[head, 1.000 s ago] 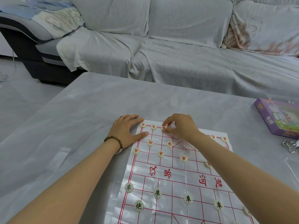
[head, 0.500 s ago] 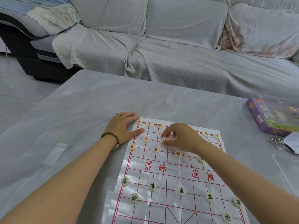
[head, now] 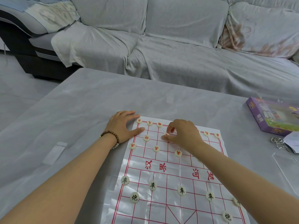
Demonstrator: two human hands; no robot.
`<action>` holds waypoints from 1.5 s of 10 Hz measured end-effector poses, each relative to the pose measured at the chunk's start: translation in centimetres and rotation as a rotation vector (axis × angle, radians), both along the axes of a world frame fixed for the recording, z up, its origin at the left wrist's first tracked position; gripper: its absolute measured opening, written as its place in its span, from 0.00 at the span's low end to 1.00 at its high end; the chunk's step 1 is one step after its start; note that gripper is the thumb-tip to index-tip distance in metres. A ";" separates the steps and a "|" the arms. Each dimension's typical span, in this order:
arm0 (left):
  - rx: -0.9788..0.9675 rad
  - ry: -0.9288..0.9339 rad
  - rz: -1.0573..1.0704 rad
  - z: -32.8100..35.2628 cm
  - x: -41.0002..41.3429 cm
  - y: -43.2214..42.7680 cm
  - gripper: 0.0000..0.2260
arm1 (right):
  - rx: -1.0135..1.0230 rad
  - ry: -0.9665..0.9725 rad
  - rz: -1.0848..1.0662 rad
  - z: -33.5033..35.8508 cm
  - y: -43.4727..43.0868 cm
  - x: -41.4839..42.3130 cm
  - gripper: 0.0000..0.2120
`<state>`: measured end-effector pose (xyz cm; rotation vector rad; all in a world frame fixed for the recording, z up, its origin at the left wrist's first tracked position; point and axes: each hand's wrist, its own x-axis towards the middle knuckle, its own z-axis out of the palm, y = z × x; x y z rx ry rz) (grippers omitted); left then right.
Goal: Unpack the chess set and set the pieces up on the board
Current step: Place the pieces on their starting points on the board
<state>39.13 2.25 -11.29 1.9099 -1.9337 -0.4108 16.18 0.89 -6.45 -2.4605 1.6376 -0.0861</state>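
A thin plastic chess board [head: 169,172] with red grid lines lies on the grey table. Several cream discs with red characters stand along its far rows, such as one red piece [head: 146,138]. Cream discs with black characters, such as one black piece [head: 181,190], stand on the near rows. My left hand [head: 123,126] lies flat on the table at the board's far left corner, thumb on the sheet. My right hand [head: 182,135] hovers over the far middle of the board, fingertips pinched on a small red-marked piece [head: 166,134]. My right forearm hides some pieces.
A purple game box [head: 271,117] lies at the table's right, with a metal ring puzzle [head: 279,143] and a clear plastic lid [head: 288,168] nearer me. A small clear bag [head: 55,152] lies at the left. A covered grey sofa [head: 178,50] stands beyond the table.
My right hand drew back from the far row toward me with a red piece pinched in its fingertips. My left hand stayed flat at the corner. My view shifted slightly.
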 end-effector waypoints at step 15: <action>0.009 -0.046 0.018 0.1 -0.2 0.0 0.29 | -0.077 -0.164 -0.065 -1.4 -3.1 4.6 0.13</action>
